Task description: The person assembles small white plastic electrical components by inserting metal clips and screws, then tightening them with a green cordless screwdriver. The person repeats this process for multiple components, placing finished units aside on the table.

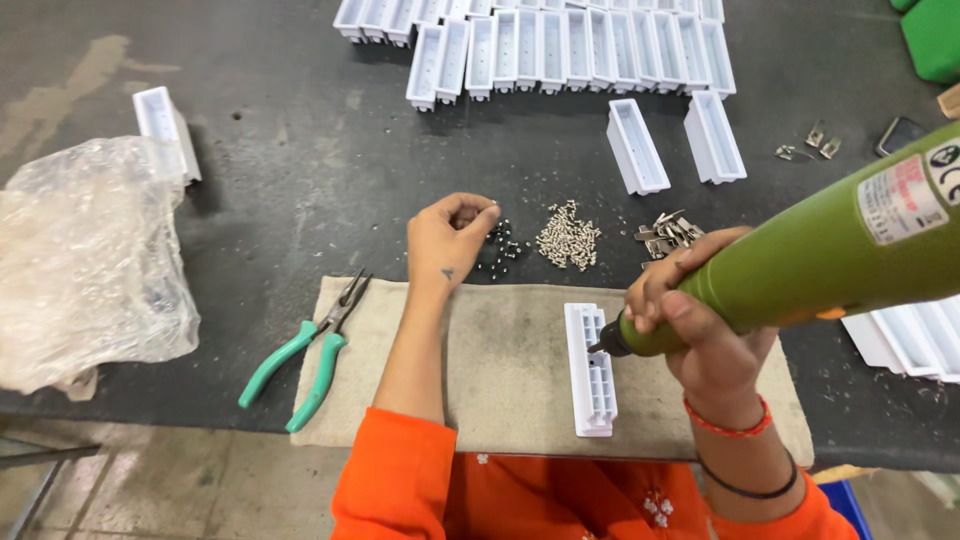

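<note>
My right hand [700, 320] grips a green electric screwdriver [830, 255], its dark tip touching a white ribbed plastic housing [590, 370] that lies on a beige cloth mat [500, 350]. My left hand [448, 238] reaches past the mat's far edge, fingertips pinched together over a small pile of dark screws [503, 245]; whether a screw is between the fingers is too small to tell. A pile of silver screws [567, 236] and a heap of small metal clips [668, 232] lie just to the right.
Green-handled pliers [305, 360] lie across the mat's left edge. A crumpled clear plastic bag [85, 260] sits at left beside one white housing [165, 125]. Rows of white housings [560, 45] fill the back; two [675, 145] stand apart, more [920, 335] at right.
</note>
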Motion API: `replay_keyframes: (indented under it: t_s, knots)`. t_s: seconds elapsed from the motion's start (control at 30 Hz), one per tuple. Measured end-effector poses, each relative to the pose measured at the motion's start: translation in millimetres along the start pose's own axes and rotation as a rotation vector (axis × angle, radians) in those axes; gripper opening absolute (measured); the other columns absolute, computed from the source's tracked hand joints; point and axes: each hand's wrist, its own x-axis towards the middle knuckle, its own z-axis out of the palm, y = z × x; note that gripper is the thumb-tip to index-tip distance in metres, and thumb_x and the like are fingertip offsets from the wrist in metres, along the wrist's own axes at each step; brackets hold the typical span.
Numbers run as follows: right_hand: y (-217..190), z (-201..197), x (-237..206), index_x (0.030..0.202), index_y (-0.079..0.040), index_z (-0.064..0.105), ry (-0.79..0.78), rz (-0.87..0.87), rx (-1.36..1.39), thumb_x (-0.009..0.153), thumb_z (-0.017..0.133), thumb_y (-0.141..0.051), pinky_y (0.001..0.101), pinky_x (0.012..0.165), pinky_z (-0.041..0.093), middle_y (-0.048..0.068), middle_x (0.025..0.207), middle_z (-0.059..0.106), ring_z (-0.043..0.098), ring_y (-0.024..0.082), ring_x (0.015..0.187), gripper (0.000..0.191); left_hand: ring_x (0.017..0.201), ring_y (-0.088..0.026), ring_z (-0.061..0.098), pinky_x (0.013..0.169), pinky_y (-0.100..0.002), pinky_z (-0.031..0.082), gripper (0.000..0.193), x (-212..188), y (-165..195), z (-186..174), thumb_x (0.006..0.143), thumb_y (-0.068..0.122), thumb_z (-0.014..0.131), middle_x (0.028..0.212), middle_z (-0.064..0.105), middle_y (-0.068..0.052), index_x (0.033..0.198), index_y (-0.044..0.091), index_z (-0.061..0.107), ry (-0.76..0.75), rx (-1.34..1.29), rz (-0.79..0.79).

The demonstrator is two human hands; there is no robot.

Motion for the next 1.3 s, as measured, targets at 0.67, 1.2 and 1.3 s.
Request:
replay_keyframes:
  t_s: [0.67, 1.2, 1.3]
  knots:
    - [-69, -22, -10, 0.125, 0.0, 0.051, -0.058, 0.011, -0.126, 0.101, 0.066, -0.003, 0.0401, 0.083, 0.058, 0.018, 0.091, 0.066, 0.068, 0.024, 0.085, 0.029, 0.068, -0.008, 0.067, 0.068, -0.026, 0.054, 0.02, -14, 7, 9, 0.088, 0.018, 0.077, 0.081, 0.078, -0.005, 0.104, 0.006, 0.078, 0.213, -0.024, 0.241]
    - [-82, -29, -29, 0.124, 0.002, 0.05, -0.05, -0.007, -0.072, 0.101, 0.072, -0.008, 0.036, 0.078, 0.057, 0.014, 0.086, 0.065, 0.066, 0.02, 0.078, 0.033, 0.086, -0.016, 0.07, 0.072, -0.031, 0.056, 0.015, -151, 41, 33, 0.089, 0.014, 0.079, 0.102, 0.077, -0.004, 0.103, 0.011, 0.078, -0.068, 0.145, 0.584]
    - [-76, -28, -31, 0.124, 0.002, 0.051, -0.035, -0.018, -0.074, 0.1, 0.073, -0.009, 0.0351, 0.075, 0.057, 0.014, 0.085, 0.065, 0.066, 0.02, 0.076, 0.034, 0.092, -0.022, 0.07, 0.08, -0.034, 0.057, 0.016, -172, 40, 45, 0.086, 0.013, 0.079, 0.104, 0.075, -0.005, 0.101, 0.009, 0.076, -0.086, 0.22, 0.705]
